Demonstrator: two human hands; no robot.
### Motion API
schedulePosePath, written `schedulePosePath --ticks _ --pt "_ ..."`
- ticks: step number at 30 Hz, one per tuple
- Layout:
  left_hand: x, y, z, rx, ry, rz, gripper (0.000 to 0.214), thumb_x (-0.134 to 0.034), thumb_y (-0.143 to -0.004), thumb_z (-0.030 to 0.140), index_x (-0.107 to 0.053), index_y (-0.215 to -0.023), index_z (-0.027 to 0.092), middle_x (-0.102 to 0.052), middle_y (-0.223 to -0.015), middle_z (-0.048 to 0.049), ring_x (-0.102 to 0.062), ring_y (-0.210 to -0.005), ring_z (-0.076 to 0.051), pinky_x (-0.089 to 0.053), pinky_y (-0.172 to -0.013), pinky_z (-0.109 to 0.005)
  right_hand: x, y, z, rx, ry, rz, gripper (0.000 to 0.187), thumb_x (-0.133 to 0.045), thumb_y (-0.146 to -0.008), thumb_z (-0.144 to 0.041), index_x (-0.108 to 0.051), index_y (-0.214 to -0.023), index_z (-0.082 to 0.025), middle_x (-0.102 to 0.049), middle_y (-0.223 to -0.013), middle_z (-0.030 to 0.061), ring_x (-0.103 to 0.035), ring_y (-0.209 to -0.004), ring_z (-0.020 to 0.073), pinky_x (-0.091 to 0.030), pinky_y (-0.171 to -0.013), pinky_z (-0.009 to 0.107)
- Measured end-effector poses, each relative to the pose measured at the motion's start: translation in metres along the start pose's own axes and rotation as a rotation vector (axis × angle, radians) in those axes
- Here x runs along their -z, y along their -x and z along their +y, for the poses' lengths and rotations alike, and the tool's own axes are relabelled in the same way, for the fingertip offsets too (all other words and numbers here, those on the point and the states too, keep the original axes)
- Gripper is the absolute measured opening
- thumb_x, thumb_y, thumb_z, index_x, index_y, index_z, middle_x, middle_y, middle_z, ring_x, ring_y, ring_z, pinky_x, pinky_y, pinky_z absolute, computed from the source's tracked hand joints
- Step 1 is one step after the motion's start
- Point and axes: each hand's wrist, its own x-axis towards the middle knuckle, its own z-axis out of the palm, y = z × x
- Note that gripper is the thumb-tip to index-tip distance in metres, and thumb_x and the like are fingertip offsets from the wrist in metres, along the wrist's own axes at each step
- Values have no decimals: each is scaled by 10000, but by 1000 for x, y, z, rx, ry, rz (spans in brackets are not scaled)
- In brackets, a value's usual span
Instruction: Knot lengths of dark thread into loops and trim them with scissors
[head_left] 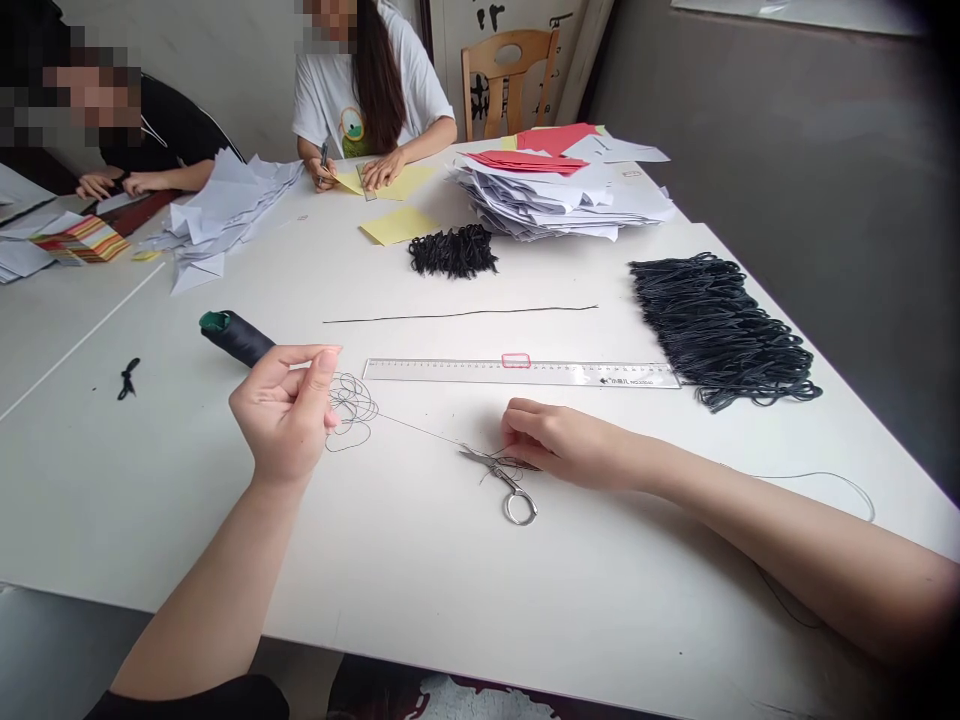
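My left hand (285, 415) is raised above the white table (420, 560), its fingertips pinching a thin black thread (351, 408) that hangs in loose loops. From there the thread runs right to my right hand (562, 445), whose curled fingers rest on the table over the blades of steel scissors (504, 478). The thread seems to end inside those fingers. A black thread spool (236, 338) with a green end lies just beyond my left hand, not touching it.
A steel ruler (521, 372) and a long black cord (457, 315) lie beyond my hands. Bundles of black loops (720, 330) (452, 252) and stacked papers (562, 190) sit farther back. Two co-workers (360, 90) (142, 130) handle paper at the far side.
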Motion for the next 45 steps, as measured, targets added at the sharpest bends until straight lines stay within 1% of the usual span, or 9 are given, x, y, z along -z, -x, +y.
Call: schedulePosePath --ticks 5,14,20,28,31,34,37,40,45 --pt "0 -1 -4 22 -7 -7 120 -697 -789 321 -684 -795 202 -487 -413 79 -404 -300 -57 -344 -313 -199 12 3 -4 -89 -229 -109 114 -389 -936 -268 -421 -847 -206 -621 -711 1 -559 -618 134 -433 -614 257" --pt "-4 5 0 -8 -83 -110 113 -681 -805 311 -686 -787 200 -459 -369 83 -415 -294 -63 -364 -335 -203 11 1 -8 -160 -408 -99 69 -385 -915 -217 -379 -847 -208 -655 -819 14 -622 -631 136 -457 -598 270" --pt "-2 4 -1 -3 -121 -83 129 -673 -807 329 -692 -803 202 -457 -380 82 -429 -303 -65 -374 -351 -208 8 -1 0 -63 -406 38 112 -509 -877 -296 -501 -864 -185 -623 -789 29 -566 -694 148 -434 -640 282" --pt "-1 4 -2 -1 -121 -101 116 -673 -807 312 -690 -804 198 -456 -388 79 -442 -312 -71 -370 -342 -197 12 -6 11 -143 -964 121 222 -630 -811 -339 -491 -827 -167 -532 -741 -3 -472 -570 88 -354 -553 246" --pt "0 3 -2 9 -139 -101 130 -661 -815 326 -689 -808 199 -443 -387 79 -442 -311 -72 -356 -332 -193 12 -7 14 -168 -1003 230 233 -634 -814 -358 -494 -825 -172 -518 -705 -11 -483 -593 97 -374 -567 244" --pt "4 0 -2 38 -150 -259 136 -652 -819 332 -696 -838 205 -424 -392 80 -429 -327 -73 -380 -356 -195 9 -8 17 -166 -772 484 218 -617 -829 -346 -515 -938 -188 -602 -1003 69 -585 -904 180 -468 -752 313" --pt "10 -5 -4 -24 -276 -659 140 -704 -762 316 -721 -863 221 -508 -482 51 -504 -442 -97 -451 -464 -219 5 -6 14 -112 -407 648 280 -569 -865 -306 -482 -1118 -221 -502 -1278 100 -520 -1126 222 -478 -870 378" --pt "15 -7 -9 -176 -447 -873 77 -679 -775 301 -737 -764 252 -623 -597 9 -576 -566 -133 -471 -542 -244 0 0 3 32 -180 530 193 -501 -911 -263 -514 -1092 -196 -558 -1155 107 -586 -928 191 -507 -781 349" --pt "21 -13 -10 -195 -514 -864 187 -607 -825 327 -750 -717 273 -682 -644 -27 -634 -627 -184 -492 -546 -276 -14 8 -11 350 -49 66 201 -421 -950 -182 -595 -1048 -157 -585 -1034 109 -599 -857 175 -507 -765 309"
